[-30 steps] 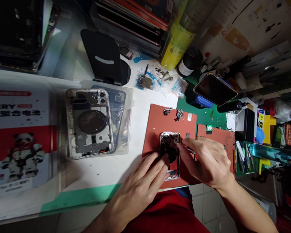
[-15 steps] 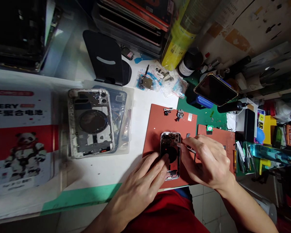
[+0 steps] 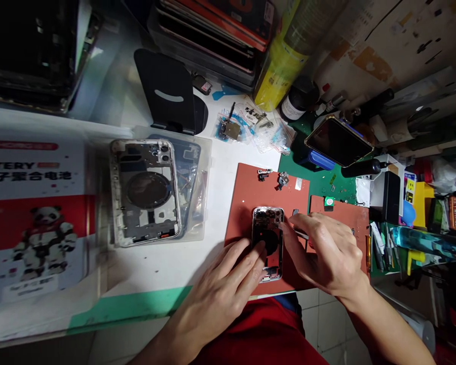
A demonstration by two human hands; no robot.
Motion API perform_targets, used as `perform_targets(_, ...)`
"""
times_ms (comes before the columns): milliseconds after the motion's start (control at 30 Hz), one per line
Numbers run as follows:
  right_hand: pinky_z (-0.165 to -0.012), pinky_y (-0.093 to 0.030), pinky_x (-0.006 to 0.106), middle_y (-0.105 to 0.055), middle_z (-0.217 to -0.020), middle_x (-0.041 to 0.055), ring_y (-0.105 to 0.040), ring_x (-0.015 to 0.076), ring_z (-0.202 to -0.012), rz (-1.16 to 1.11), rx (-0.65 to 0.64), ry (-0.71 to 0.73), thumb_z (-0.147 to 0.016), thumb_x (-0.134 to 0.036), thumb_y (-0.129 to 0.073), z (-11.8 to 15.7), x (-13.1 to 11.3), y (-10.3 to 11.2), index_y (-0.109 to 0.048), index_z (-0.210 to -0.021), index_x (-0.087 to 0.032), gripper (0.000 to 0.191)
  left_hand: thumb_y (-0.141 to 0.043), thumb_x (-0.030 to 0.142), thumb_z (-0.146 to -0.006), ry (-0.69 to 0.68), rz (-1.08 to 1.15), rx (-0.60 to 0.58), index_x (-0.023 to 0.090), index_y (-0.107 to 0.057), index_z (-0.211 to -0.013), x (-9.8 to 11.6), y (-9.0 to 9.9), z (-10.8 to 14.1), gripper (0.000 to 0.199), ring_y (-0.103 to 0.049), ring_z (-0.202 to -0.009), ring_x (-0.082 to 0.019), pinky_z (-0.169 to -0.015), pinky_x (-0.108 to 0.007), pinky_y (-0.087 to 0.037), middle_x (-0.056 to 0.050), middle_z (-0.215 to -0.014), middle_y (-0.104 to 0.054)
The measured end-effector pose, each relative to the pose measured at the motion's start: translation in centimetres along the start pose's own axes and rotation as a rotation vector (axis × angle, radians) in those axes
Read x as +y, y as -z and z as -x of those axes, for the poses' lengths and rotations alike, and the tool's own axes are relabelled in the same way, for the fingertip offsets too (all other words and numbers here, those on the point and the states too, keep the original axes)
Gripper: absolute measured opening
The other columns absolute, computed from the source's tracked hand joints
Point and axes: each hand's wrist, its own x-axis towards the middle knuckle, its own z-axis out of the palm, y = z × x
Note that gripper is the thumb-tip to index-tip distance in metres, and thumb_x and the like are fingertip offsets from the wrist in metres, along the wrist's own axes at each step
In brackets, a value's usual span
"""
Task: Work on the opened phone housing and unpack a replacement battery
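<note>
Phone housing point(image 3: 268, 243), opened up, lies face-up near the near edge of the red-brown mat point(image 3: 247, 192), long axis running near-far, w/ its camera corner at far R. Left hand point(image 3: 231, 284) comes in from near L, fingers extended together, not clenched, tips resting on housing's L side & interior. Right hand point(image 3: 327, 251) on R side, thumb & index fingers pinching slim metal tool point(image 3: 301, 234), tip pointing L at housing's upper R edge; can't tell if it's touching.

Far end of same mat, L to R: small metal part point(image 3: 265, 173), camera-like module point(image 3: 283, 180), pale rectangular piece point(image 3: 298, 183). To the R, 2nd mat point(image 3: 345, 218), same color, w/ green-white square item point(image 3: 329, 202) at its far L corner. Green mat point(image 3: 327, 182) beyond both, dark-screen phone point(image 3: 339, 141) propped at an angle above blue item point(image 3: 321, 159).

L on white counter point(image 3: 216, 203): larger housing point(image 3: 146, 192) atop clear plastic tray point(image 3: 203, 192); printed box point(image 3: 41, 213) w/ panda robot pic at far L of view. Far side: black stand point(image 3: 167, 91), plastic baggies point(image 3: 271, 132) w/ small parts, yellow cylinder point(image 3: 277, 76), dark bottle point(image 3: 299, 99) next to it.
</note>
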Motion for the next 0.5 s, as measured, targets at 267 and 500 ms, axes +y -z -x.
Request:
perform_targets(267, -0.066, -0.062, 0.028, -0.074, -0.090, 0.0006, -0.072, 0.0149, -0.075, -0.435, 0.124, -0.517, -0.100, -0.016, -0.073, 0.7, -0.9, -0.9, -0.062, -0.113, -0.024, 0.018, -0.069, 0.022, -0.104, -0.028, -0.064, -0.006, 0.009, -0.075, -0.127, 0.2, 0.1, 0.4, 0.027, -0.067, -0.130, -0.035, -0.109, -0.051, -0.055, -0.011, -0.138, -0.076)
perform_targets(500, -0.067, -0.064, 0.028, -0.075, -0.092, 0.0018, -0.074, 0.0156, -0.078, -0.465, 0.108, -0.500, -0.102, -0.019, -0.069, 1.3, -1.7, -3.4, -0.062, -0.115, -0.023, 0.016, -0.069, 0.022, -0.105, -0.022, -0.049, -0.001, 0.010, -0.073, -0.131, 0.4, 0.9, 0.8, 0.030, -0.067, -0.136, -0.034, -0.114, -0.050, -0.055, -0.010, -0.142, -0.075)
